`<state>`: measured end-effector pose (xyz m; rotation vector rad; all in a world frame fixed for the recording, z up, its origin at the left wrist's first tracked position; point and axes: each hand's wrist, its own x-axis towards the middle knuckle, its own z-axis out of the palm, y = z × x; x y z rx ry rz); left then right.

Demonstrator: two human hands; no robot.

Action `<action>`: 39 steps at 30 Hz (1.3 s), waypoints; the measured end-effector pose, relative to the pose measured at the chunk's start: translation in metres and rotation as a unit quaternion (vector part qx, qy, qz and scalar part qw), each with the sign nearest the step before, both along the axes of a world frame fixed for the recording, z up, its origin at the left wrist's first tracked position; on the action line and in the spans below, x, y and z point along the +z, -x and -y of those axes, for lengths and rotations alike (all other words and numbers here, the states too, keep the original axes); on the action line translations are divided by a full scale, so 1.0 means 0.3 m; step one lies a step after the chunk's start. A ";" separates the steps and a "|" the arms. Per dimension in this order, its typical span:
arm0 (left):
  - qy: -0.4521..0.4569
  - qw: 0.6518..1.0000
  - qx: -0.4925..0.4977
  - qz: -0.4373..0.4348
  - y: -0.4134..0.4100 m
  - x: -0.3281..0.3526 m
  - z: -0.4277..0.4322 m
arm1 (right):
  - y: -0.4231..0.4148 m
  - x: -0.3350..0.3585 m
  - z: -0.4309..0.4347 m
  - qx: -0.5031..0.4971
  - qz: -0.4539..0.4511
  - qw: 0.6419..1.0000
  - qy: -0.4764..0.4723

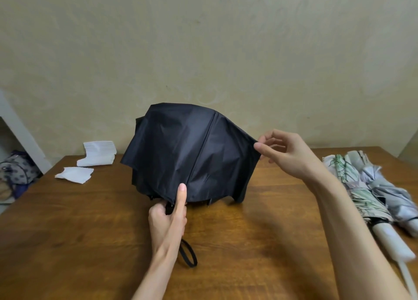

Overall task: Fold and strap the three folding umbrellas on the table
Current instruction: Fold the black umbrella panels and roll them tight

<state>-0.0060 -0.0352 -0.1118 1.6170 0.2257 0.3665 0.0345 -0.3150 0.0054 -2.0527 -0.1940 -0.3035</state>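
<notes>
While the left hand is gripping the handle end of the black umbrella, with one digit pressing straight up against it, the right hand is pinching the rim of the cloth on the umbrella's right side and drawing it taut. The black umbrella is sitting over the middle of the table, its cloth billowing loose, and its wrist loop is trailing toward the person from under the left hand. To its right, a floral umbrella and a grey umbrella are lying side by side, collapsed; whether either is strapped I cannot tell. To its left, white napkins are lying in small stacks.

The step in hand seems to be pleating: the person is pulling out one panel at a time. The next move is likely calling for laying that panel flat round the shaft, repeating with the others, then twisting the bundle tight before closing the strap.
</notes>
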 end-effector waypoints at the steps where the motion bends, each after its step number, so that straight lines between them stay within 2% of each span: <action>1: -0.004 1.000 -0.001 0.003 0.000 -0.001 0.001 | -0.010 -0.005 -0.005 -0.017 0.019 1.000 0.004; 7: -0.015 1.000 0.004 -0.005 -0.003 -0.013 0.002 | -0.022 0.009 -0.025 -0.095 0.104 0.984 -0.104; 10: -0.012 1.000 0.002 -0.005 0.003 -0.007 0.009 | -0.004 0.020 -0.044 -0.080 0.099 0.981 -0.144; 12: -0.002 1.000 0.004 -0.001 0.008 -0.004 0.016 | 0.013 0.031 -0.056 -0.055 0.057 0.983 -0.167; 14: 0.005 1.000 0.010 0.004 0.011 -0.003 0.016 | 0.024 0.033 -0.068 -0.046 -0.011 0.987 -0.156; 16: 0.007 1.000 0.022 0.010 0.011 -0.002 0.014 | 0.022 0.022 -0.081 -0.065 -0.072 0.990 -0.103; 18: 0.010 0.999 0.031 0.018 0.011 0.000 0.011 | 0.010 0.001 -0.096 -0.095 -0.088 0.990 -0.047; 20: 0.017 0.999 0.027 0.024 0.015 0.001 0.011 | 0.006 -0.008 -0.109 -0.095 -0.065 0.993 -0.029; 25: 0.019 0.999 0.023 0.021 0.003 -0.011 0.003 | 0.047 0.040 -0.140 0.038 -0.031 0.988 -0.150; 28: 0.005 1.000 -0.028 0.012 0.003 -0.008 0.003 | 0.045 0.053 -0.179 0.040 -0.007 0.972 -0.232; 30: -0.016 0.997 -0.069 0.019 0.003 -0.014 0.006 | 0.040 0.049 -0.234 0.035 0.012 0.968 -0.247; 35: -0.061 0.990 -0.103 0.068 0.027 -0.002 0.038 | 0.038 0.031 -0.393 0.095 0.035 0.972 -0.213; 39: -0.034 0.994 -0.103 0.035 0.053 0.006 0.065 | 0.012 -0.019 -0.443 0.106 0.078 0.991 -0.029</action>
